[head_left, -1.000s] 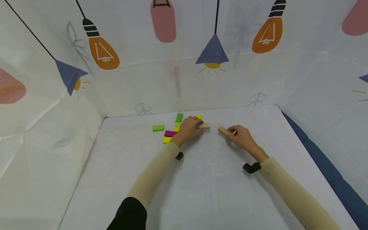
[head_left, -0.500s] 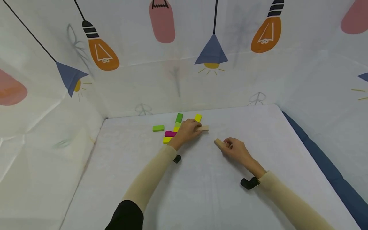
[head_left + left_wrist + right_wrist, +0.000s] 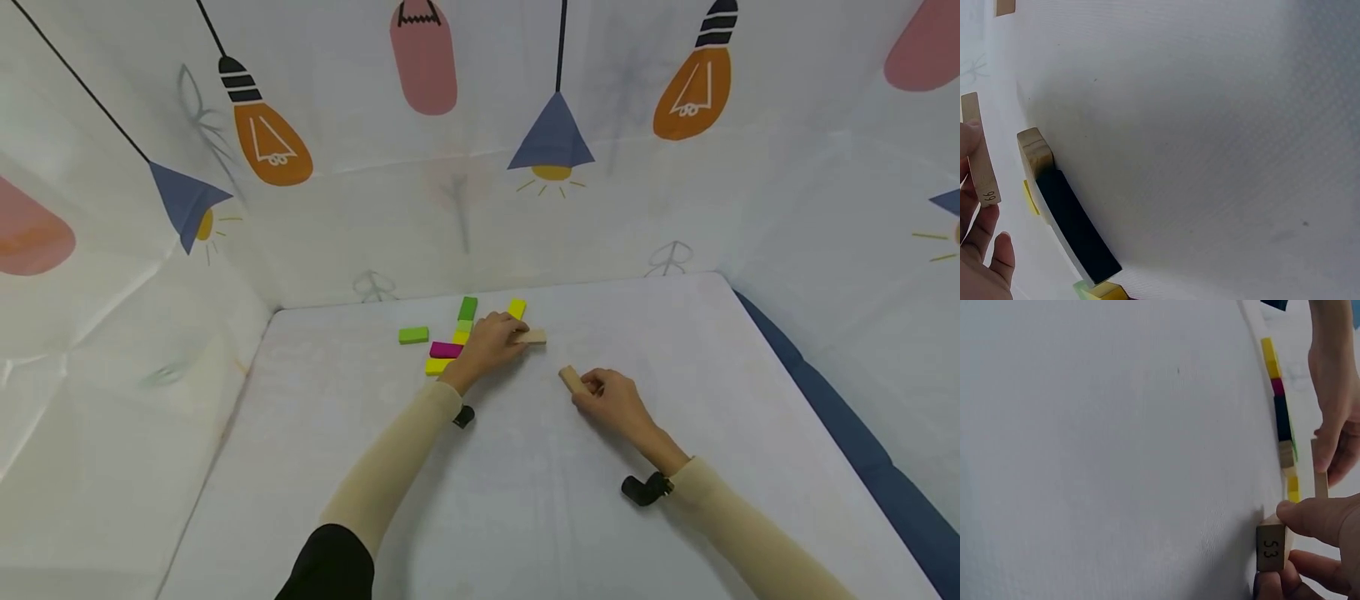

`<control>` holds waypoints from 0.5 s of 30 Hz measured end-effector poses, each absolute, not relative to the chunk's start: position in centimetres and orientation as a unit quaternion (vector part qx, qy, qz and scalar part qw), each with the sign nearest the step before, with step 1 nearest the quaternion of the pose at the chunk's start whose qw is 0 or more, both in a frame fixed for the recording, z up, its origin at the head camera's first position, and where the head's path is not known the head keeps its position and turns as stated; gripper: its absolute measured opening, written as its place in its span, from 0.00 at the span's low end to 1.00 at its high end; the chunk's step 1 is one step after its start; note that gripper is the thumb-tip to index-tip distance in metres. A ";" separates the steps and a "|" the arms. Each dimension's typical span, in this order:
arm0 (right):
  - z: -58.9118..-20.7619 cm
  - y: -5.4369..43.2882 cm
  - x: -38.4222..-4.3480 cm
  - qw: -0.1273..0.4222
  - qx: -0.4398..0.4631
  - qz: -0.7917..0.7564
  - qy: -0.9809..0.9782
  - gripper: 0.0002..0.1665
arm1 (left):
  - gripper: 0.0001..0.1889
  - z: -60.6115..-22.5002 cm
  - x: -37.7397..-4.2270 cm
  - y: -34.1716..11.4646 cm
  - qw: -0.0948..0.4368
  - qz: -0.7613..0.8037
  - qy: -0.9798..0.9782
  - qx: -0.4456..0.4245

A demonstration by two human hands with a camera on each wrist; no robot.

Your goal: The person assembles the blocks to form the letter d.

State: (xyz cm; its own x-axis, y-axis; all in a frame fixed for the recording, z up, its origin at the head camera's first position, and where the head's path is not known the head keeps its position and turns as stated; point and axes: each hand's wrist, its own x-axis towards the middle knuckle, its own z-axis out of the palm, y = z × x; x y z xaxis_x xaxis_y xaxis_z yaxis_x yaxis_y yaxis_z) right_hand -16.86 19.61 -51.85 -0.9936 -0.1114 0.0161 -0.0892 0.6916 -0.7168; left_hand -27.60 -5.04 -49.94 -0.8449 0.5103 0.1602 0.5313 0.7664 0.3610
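In the head view, my left hand (image 3: 492,340) grips a plain wooden block (image 3: 532,337) above the row of blocks. That block (image 3: 982,156) shows a two-digit number near one end in the left wrist view. Lower and to the right, my right hand (image 3: 617,404) pinches a second wooden block (image 3: 572,380), tilted. Its end (image 3: 1270,547) reads 53 in the right wrist view. Below the left hand lie a black block (image 3: 1079,225) and a bare wooden block (image 3: 1035,151), end to end. Both are hidden by the hand in the head view.
Beside the left hand lie magenta (image 3: 446,350), yellow (image 3: 441,367) and dark green (image 3: 468,308) blocks. A light green block (image 3: 413,335) lies apart at left, another yellow block (image 3: 517,308) behind. The white table (image 3: 555,500) meets a printed curtain (image 3: 450,225) at its far edge.
My right hand has moved towards me and slightly left with its block, which has turned. My left hand has dropped back slightly with its block, uncovering more of the yellow block behind.
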 end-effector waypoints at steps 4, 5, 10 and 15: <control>-51.7 19.3 -16.5 0.023 -0.060 -0.385 0.921 0.21 | 0.16 -49.7 -27.6 -4.9 0.023 -0.201 -0.939 -0.279; -51.7 19.3 -16.4 0.023 -0.064 -0.383 0.921 0.21 | 0.16 -49.7 -27.7 -4.9 0.021 -0.200 -0.939 -0.280; -51.6 19.3 -16.2 0.023 -0.066 -0.380 0.922 0.22 | 0.17 -49.5 -27.7 -4.6 0.013 -0.200 -0.939 -0.280; -51.7 19.3 -16.3 0.022 -0.063 -0.376 0.924 0.21 | 0.16 -49.9 -27.8 -4.0 0.000 -0.189 -0.938 -0.291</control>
